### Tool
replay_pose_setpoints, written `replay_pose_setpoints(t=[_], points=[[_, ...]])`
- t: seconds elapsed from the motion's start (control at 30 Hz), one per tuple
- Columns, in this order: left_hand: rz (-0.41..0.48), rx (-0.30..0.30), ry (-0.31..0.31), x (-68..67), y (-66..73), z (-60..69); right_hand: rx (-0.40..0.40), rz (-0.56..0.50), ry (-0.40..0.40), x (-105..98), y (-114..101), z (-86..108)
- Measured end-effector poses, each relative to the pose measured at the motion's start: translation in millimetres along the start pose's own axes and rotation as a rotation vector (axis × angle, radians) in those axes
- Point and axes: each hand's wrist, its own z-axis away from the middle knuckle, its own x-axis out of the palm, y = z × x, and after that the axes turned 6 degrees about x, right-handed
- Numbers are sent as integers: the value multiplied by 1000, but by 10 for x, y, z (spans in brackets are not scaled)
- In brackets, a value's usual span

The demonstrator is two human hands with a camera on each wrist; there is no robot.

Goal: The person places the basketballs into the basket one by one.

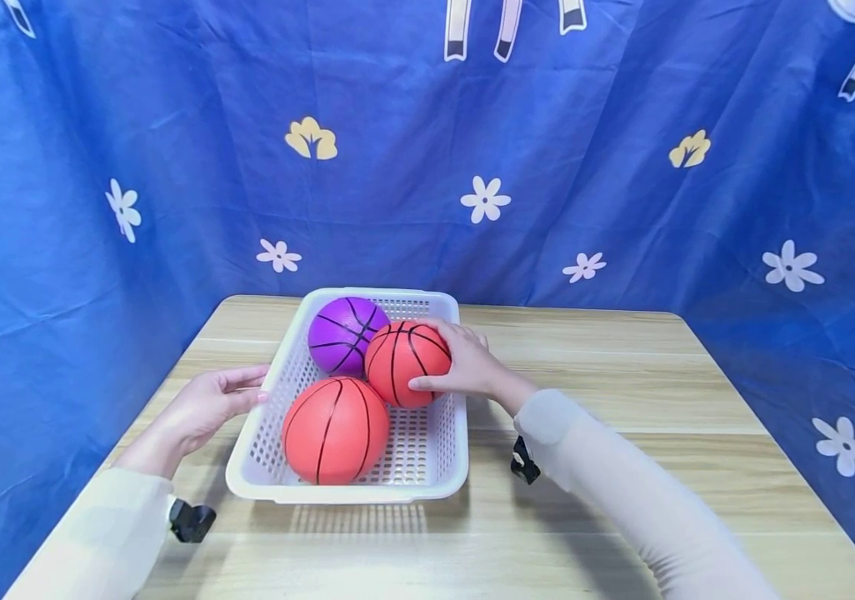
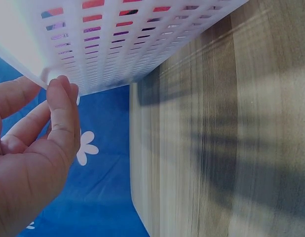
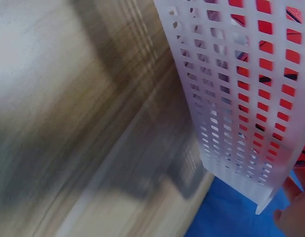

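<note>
A white plastic basket with perforated sides holds a purple toy basketball and two orange-red ones. My right hand reaches over the basket's right rim and grips the right orange-red basketball, thumb in front and fingers behind. The larger orange-red basketball lies nearest me. At the left rim, my left hand pinches the edge between thumb and fingertips. The left wrist view shows the left hand's fingers against the rim's underside. Only part of my right hand enters the right wrist view.
Beneath the basket is a light wood-grain table, stretching farther to the right than to the left. A blue curtain with flower prints hangs just behind the table's back edge and along both sides.
</note>
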Motion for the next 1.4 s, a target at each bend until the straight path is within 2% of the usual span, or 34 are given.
replay_pose_setpoints(t=[0.13, 0.53, 0.73, 0.83, 1.0, 1.17, 1.4], points=[[-2, -1, -7, 7, 7, -4, 16, 3, 0, 18, 15, 24], [-25, 14, -38, -4, 95, -20, -13, 22, -9, 38, 67, 35], [-98, 5, -71, -48, 217, -75, 8, -4, -14, -11, 62, 42], [-148, 11, -76, -73, 322, -108, 16, -11, -6, -88, 49, 52], [-193, 9, -66, -80, 555, -134, -18, -18, 17, -276, 39, 74], [-198, 12, -82, -27, 782, -167, -19, -60, 43, -486, 77, 106], [-286, 36, -75, 85, 1126, -215, 4, -49, 87, -777, 80, 171]])
